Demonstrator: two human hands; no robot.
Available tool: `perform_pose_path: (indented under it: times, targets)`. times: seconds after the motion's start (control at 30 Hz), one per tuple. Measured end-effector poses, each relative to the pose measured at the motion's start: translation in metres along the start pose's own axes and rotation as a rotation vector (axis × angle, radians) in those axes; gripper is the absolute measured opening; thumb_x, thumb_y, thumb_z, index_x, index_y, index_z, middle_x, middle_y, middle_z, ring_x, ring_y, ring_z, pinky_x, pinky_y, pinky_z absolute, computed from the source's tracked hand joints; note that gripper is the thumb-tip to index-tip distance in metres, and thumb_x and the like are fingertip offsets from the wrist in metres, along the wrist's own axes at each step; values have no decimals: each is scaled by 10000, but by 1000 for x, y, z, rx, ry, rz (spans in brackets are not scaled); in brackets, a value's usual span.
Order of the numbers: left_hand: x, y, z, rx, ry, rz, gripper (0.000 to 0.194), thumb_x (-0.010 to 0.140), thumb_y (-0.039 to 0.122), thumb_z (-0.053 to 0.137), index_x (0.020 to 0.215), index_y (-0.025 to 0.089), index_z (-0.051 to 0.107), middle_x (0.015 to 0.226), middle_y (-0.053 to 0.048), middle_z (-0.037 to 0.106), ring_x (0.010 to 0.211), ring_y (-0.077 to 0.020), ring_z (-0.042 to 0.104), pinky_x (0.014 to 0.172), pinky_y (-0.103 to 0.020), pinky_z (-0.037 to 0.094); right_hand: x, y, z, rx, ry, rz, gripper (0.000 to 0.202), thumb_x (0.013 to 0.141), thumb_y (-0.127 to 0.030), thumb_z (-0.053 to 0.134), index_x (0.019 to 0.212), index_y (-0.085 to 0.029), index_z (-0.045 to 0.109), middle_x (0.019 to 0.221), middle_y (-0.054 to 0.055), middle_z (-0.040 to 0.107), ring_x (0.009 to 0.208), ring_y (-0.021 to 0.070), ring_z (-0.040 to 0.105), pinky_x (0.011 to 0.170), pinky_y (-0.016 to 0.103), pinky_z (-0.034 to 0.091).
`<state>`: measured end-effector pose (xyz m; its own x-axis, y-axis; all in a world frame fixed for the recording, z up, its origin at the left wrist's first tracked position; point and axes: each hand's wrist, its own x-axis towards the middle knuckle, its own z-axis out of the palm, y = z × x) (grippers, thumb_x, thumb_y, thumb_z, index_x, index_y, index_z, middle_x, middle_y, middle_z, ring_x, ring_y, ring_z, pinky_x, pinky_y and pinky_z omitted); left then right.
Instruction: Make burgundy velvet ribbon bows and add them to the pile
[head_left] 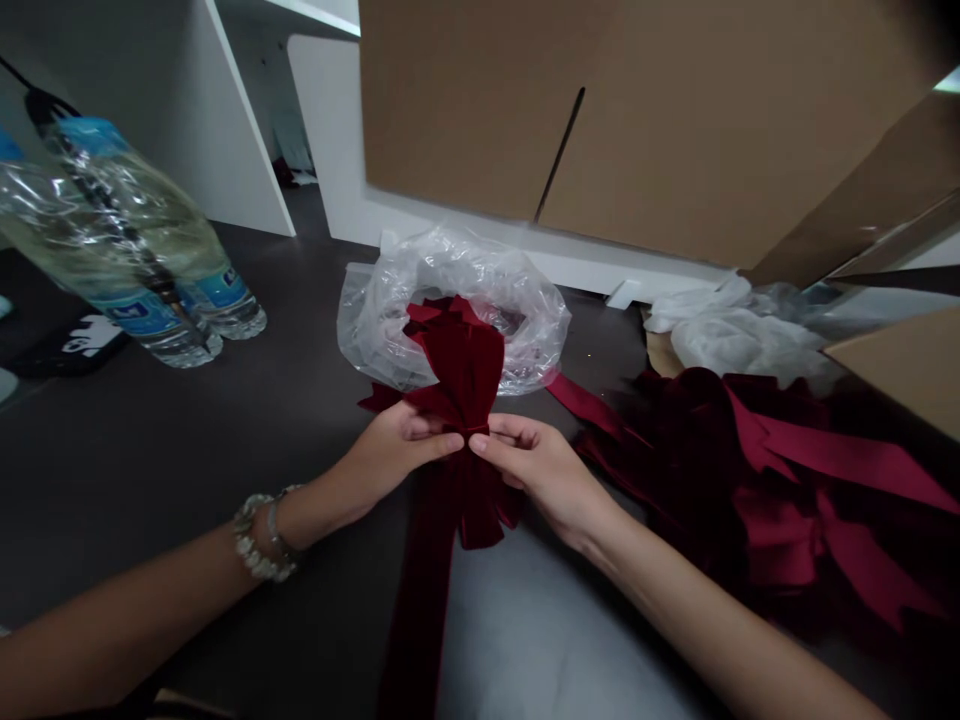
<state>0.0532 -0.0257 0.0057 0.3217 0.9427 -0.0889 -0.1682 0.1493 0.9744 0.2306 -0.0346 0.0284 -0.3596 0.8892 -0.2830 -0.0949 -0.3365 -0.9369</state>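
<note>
A dark red velvet bow is held upright over the dark tabletop, gathered tightly at its middle. My left hand pinches the gathered centre from the left with thumb and fingers. From the other side, my right hand grips the same spot, the two thumb tips nearly meeting. Loops fan out above the pinch, and shorter folds spread below it. One long ribbon tail runs down toward the bottom edge. The fingers behind the bow are partly hidden.
Behind the bow lies a crumpled clear plastic bag. A pile of red velvet bows covers the right side, with another plastic bag behind it. Shrink-wrapped water bottles and a phone are at left; cardboard stands at the back.
</note>
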Motion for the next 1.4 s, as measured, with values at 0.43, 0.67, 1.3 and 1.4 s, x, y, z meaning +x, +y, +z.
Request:
perform_pose_path:
  times: [0.43, 0.67, 1.3, 1.4]
  targets:
    - [2, 1, -7, -80, -117, -228, 318, 676, 359, 786, 839, 126, 642, 794, -31, 676, 722, -137, 631, 693, -263, 488, 1, 10, -8, 396, -230, 78, 205, 724, -240, 767, 750, -142, 589, 603, -83, 302, 507, 34, 240, 449, 139, 234]
    - [-4, 2, 0, -24, -93, -111, 386, 665, 319, 786, 973, 134, 648, 894, -56, 708, 855, -206, 666, 810, -351, 516, 0, 16, -6, 416, -327, 108, 254, 767, -311, 742, 917, -156, 608, 582, -90, 345, 468, 33, 163, 411, 133, 195]
    - [-11, 6, 3, 510, 313, 27, 195, 736, 373, 693, 755, 187, 747, 761, 2, 754, 775, -211, 688, 673, -267, 505, 0, 17, -6, -569, 27, -330, 268, 805, -290, 633, 1044, -218, 535, 983, 27, 622, 767, 139, 577, 751, 296, 469]
    - [-13, 9, 3, 638, 406, 58, 242, 710, 424, 707, 746, 188, 745, 756, 6, 750, 764, -218, 681, 672, -273, 493, 2, 3, -19, -615, 3, -369, 186, 821, -319, 638, 962, -215, 577, 898, 14, 630, 710, 131, 579, 683, 271, 464]
